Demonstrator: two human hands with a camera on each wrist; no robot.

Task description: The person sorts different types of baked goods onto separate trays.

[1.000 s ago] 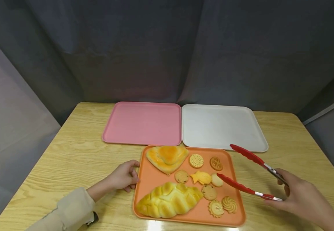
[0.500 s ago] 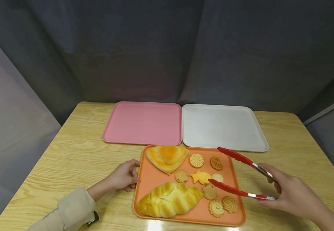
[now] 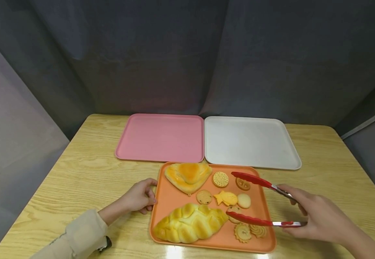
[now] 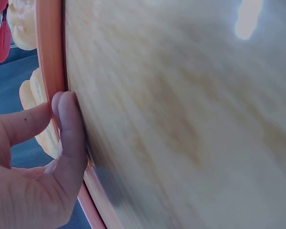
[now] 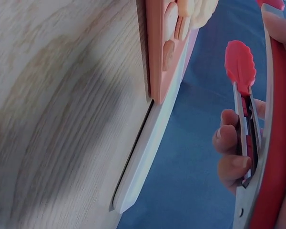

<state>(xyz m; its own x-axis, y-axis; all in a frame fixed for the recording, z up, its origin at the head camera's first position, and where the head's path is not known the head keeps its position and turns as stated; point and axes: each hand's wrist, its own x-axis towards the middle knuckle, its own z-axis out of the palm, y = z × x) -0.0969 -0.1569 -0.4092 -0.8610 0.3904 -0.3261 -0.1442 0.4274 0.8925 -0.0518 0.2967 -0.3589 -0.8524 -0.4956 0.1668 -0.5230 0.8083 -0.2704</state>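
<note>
My left hand (image 3: 140,197) pinches the left rim of the orange tray (image 3: 157,187) between thumb and fingers, as the left wrist view shows. My right hand (image 3: 317,214) grips red-tipped metal tongs (image 3: 252,220), their arms spread wide above the tray's right side. On the tray lie a braided bread (image 3: 190,223), a triangular bread (image 3: 187,177), a fish-shaped biscuit (image 3: 226,198), a dotted round cookie (image 3: 220,179), a plain round cookie (image 3: 244,200) and several others. The tongs partly cover a pretzel cookie (image 3: 243,185), a chip cookie and a swirl cookie.
Behind the orange tray, a pink tray (image 3: 161,138) and a white tray (image 3: 252,142) stand side by side, with nothing on them. All three trays rest on a wooden table (image 3: 77,172). A dark curtain (image 3: 161,54) hangs behind the table.
The right hand has moved left with the spread tongs, bringing their tips over the cookies near the braided bread. The left hand has stayed at the tray's rim.
</note>
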